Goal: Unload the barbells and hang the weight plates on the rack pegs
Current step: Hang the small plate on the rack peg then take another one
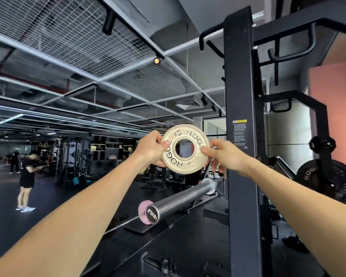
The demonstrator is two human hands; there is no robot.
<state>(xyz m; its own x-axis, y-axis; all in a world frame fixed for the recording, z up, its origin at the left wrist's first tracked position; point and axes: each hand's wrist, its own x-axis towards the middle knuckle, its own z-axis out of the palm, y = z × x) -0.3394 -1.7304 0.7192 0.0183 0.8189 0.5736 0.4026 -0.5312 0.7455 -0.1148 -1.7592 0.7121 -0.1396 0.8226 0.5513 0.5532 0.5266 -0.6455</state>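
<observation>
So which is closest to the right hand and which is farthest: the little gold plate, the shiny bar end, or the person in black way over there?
From the right hand:
1. Gold plate, pinched in it.
2. Bar end, below, toward the left.
3. Person in black, far left across the gym.

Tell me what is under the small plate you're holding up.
Below the plate, gripped by the left hand and right hand, lies the bare barbell sleeve, apart from it. The fingers behind the plate are hidden.
</observation>
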